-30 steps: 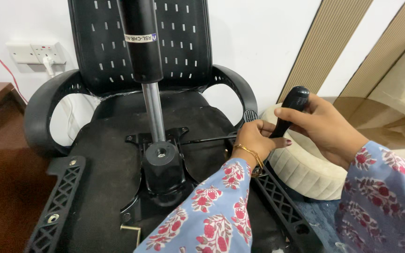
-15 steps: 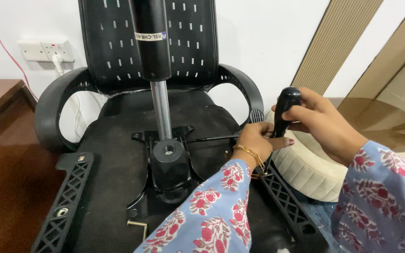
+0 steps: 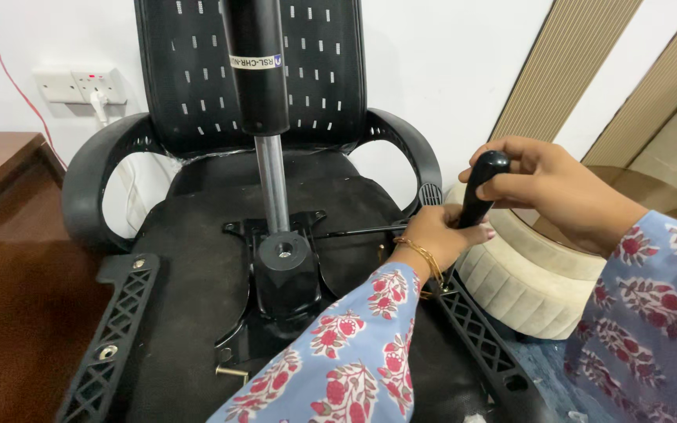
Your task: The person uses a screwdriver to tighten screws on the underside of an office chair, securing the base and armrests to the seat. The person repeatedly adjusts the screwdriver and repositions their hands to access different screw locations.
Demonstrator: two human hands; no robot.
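An upturned black office chair [image 3: 221, 235] fills the middle of the view, its seat underside facing up and its mesh back leaning against the white wall, so there is no room behind it. To its left a brown wooden surface [image 3: 1, 258] runs close along the armrest; to its right a cream padded stool [image 3: 530, 286] sits just beside the lattice bracket [image 3: 476, 333], leaving only a narrow gap where the hands work. The gas cylinder [image 3: 264, 110] rises from the centre mechanism [image 3: 284, 270]. The right hand [image 3: 546, 192] is closed around the rounded top of a black screwdriver handle [image 3: 479, 192], held nearly upright over the chair's right edge. The left hand [image 3: 436, 235] is curled around the lower part of that handle, fingers wrapped tight. A small brass bolt [image 3: 231, 374] lies loose near the front edge.
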